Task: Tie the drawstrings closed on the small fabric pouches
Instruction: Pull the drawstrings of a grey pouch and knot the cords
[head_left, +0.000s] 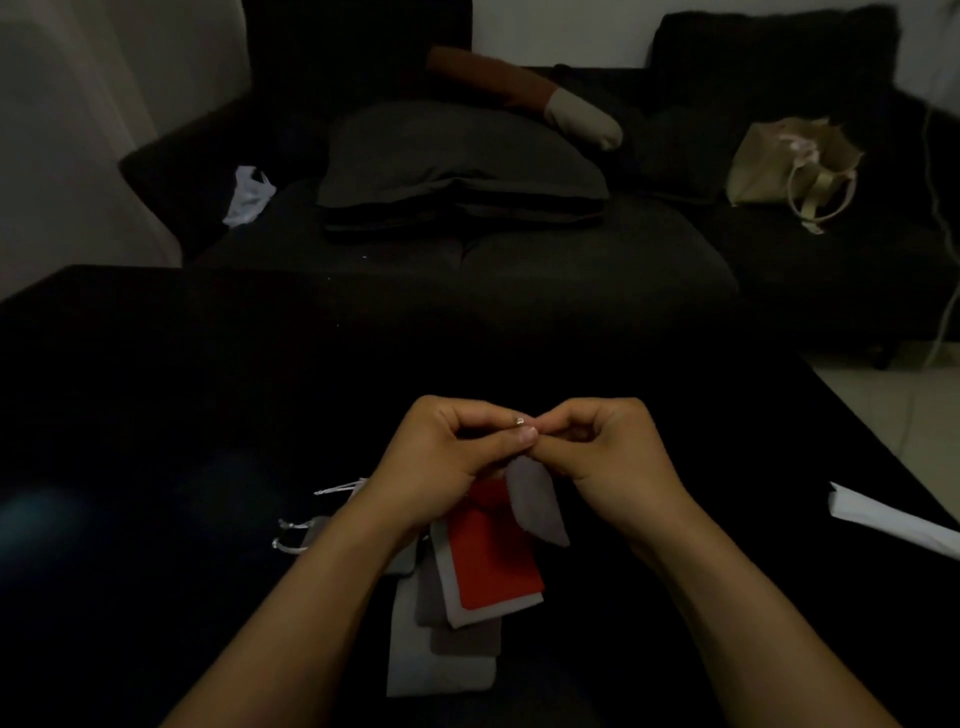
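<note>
A small pale grey pouch (535, 501) hangs from its top, lifted above the black table (208, 415). My left hand (441, 452) and my right hand (602, 447) meet above it, fingers curled, each pinching the pouch's drawstring (520, 422) where a small bead shows. Under my hands lies a fanned pile of pouches: a red pouch (493, 556) on top, with white and grey pouches (441, 649) beneath it. Silvery drawstring ends (296, 535) stick out to the left of the pile.
A white sheet of paper (893, 519) lies at the table's right edge. Beyond the table is a dark sofa (519, 260) with cushions, a white plastic bag (249, 195) at left and a beige tote bag (789, 166) at right. The room is dim.
</note>
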